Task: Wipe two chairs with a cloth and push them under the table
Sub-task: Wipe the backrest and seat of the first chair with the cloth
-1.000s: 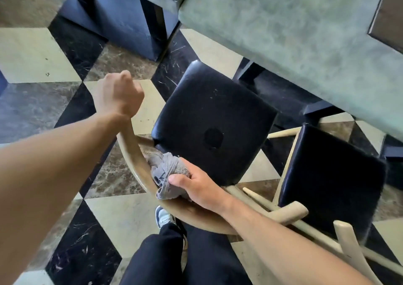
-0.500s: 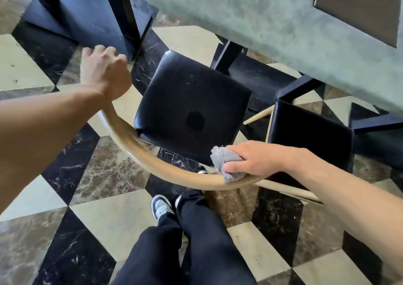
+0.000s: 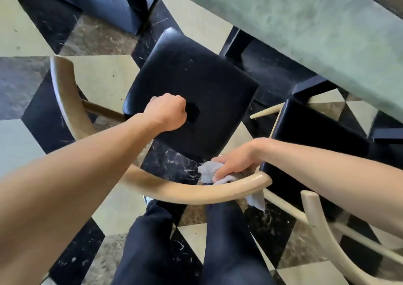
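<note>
Below me stands a chair with a black seat (image 3: pixel 192 82) and a curved pale wooden back rail (image 3: pixel 196 192). My right hand (image 3: pixel 234 161) grips a grey cloth (image 3: pixel 209 172) and presses it on the inner side of the rail near its right end. My left hand (image 3: pixel 166 112) hovers as a closed fist over the near part of the black seat, holding nothing. A second chair with a black seat (image 3: pixel 314 136) and pale wooden frame (image 3: pixel 316 217) stands to the right. The green table top (image 3: pixel 305 23) runs across the upper right.
The dark table legs (image 3: pixel 234 41) stand just beyond the first chair's seat. Another dark table base (image 3: pixel 113 3) sits at the upper left. My legs in dark trousers (image 3: pixel 157 247) stand behind the chair on a checkered marble floor (image 3: pixel 104 77).
My left hand let go of the rail's left end and moved right over the seat. My right hand with the cloth slid further right along the rail.
</note>
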